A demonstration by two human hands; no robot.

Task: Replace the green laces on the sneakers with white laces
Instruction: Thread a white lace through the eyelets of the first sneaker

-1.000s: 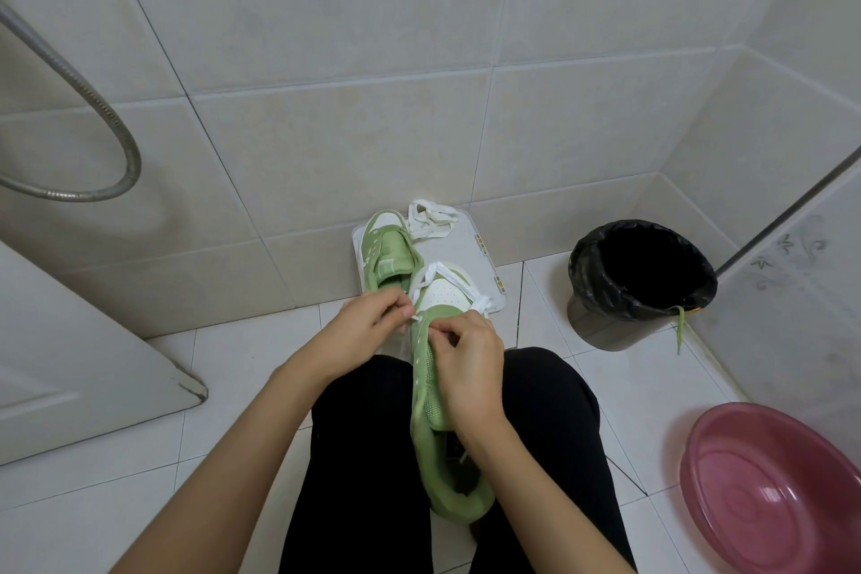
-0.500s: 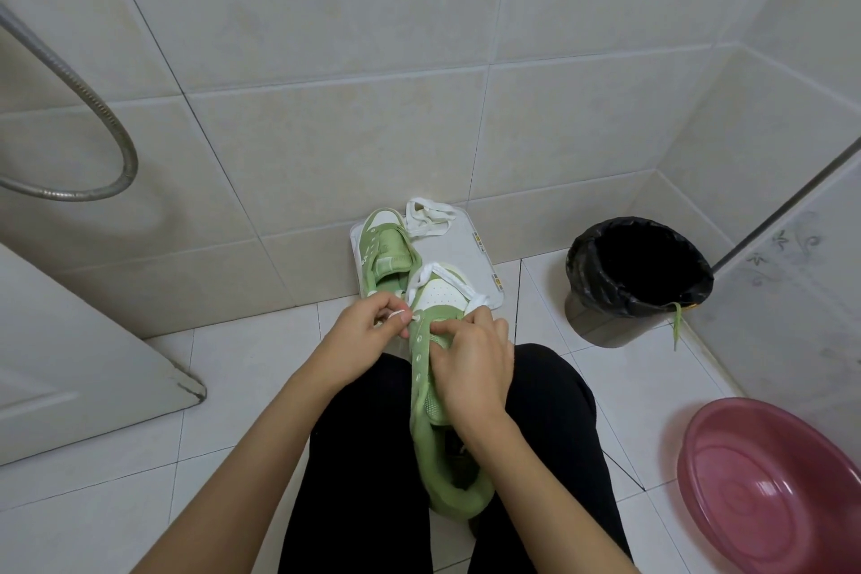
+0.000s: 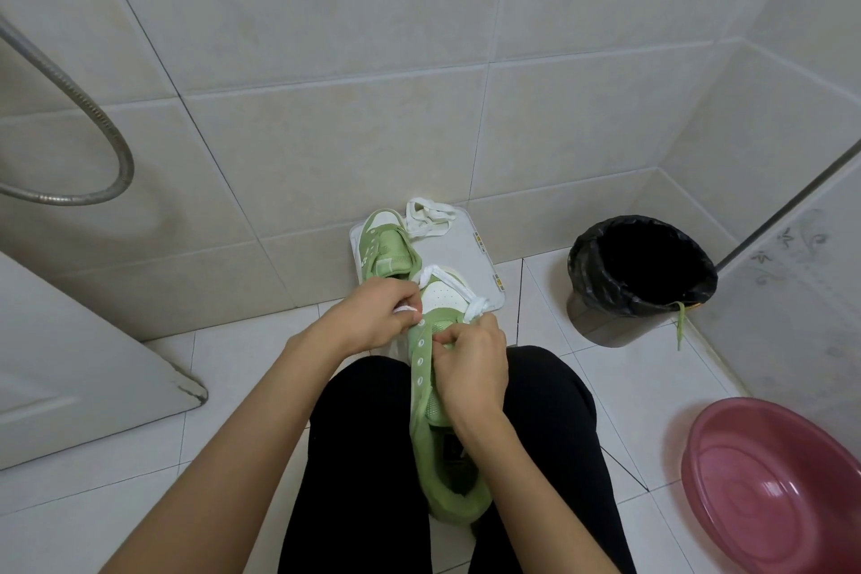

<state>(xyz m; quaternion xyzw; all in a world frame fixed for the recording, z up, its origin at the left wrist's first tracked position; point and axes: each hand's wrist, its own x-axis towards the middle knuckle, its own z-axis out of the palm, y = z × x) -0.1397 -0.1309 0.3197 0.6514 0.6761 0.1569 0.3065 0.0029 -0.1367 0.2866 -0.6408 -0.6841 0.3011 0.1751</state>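
A green sneaker (image 3: 431, 415) with a white toe rests between my knees, toe pointing away. A white lace (image 3: 435, 271) loops over its toe. My left hand (image 3: 372, 315) pinches one end of that lace beside the left row of eyelets. My right hand (image 3: 470, 368) lies over the tongue and holds the right side of the shoe, the lace's other end showing at its knuckles. The second green sneaker (image 3: 384, 247) stands on a white board (image 3: 470, 247) by the wall, with another white lace (image 3: 428, 219) bundled beside it.
A bin with a black liner (image 3: 640, 275) stands at the right, a green lace (image 3: 680, 322) hanging over its rim. A pink basin (image 3: 773, 494) sits at the lower right. A metal shower hose (image 3: 93, 126) hangs at the left above a white door panel (image 3: 70, 359).
My left hand has drawn the lace end slightly left of the eyelets. My right hand has slid a little down over the tongue. The view has shifted slightly.
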